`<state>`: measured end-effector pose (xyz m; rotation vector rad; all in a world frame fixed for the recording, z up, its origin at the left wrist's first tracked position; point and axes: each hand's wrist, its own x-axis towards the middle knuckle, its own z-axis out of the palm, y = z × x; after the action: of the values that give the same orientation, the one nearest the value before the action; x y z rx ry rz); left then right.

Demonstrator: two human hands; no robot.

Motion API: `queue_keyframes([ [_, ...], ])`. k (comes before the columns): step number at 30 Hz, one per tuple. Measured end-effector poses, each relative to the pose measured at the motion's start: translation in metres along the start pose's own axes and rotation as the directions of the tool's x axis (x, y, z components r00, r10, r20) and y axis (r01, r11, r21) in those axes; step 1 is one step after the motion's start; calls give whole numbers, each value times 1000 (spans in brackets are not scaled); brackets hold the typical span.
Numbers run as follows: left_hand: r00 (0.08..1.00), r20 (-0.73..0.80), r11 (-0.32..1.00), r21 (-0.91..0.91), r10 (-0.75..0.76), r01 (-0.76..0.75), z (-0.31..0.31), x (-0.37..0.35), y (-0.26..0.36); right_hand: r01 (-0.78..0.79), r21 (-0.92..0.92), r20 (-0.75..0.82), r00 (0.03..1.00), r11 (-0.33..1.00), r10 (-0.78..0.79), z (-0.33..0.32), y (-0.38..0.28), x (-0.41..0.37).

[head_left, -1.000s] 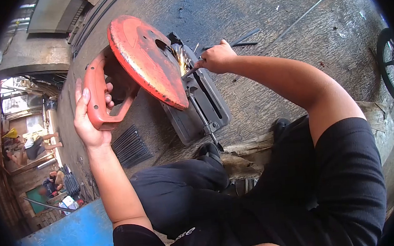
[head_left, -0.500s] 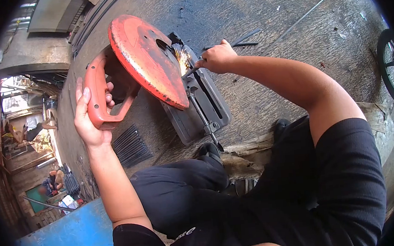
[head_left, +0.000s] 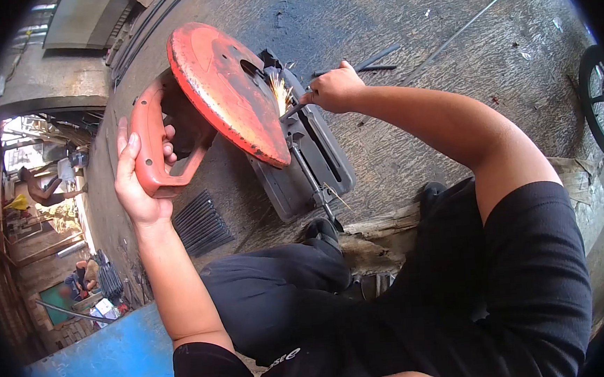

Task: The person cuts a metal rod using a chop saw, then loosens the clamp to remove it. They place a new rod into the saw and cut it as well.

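My left hand (head_left: 137,182) is closed round the red D-shaped handle of a chop saw (head_left: 221,89). The saw's worn red guard is lowered over its grey base (head_left: 278,197). Bright sparks (head_left: 281,95) fly out beside the guard, near the vise. On the far side of the base, my right hand (head_left: 333,88) grips a dark metal rod (head_left: 377,56) that runs in toward the sparks. The guard hides the cutting disc and the point of contact.
A row of short dark rods (head_left: 203,223) lies left of the base. A blue panel (head_left: 104,363) stands at lower left, a wheel (head_left: 596,101) at far right. A long thin rod (head_left: 476,19) lies on the floor. Other people are in the left background.
Both hands and the saw stay nearly still. The spark spray has changed shape, and a streak now shows near the base's front end. A person in the background has moved.
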<state>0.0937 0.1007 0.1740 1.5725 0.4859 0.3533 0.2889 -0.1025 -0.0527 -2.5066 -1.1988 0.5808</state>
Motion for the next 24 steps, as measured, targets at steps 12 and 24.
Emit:
queue_keyframes([
  [12, 1000, 4, 1000, -9, 4, -4, 1, -1, 0, -6, -3, 1, 1000, 1000, 6, -3, -2, -3],
  [24, 1000, 3, 1000, 9, -8, 8, 5, -2, 2, -10, -13, 3, 1000, 1000, 10, -3, -2, -2],
])
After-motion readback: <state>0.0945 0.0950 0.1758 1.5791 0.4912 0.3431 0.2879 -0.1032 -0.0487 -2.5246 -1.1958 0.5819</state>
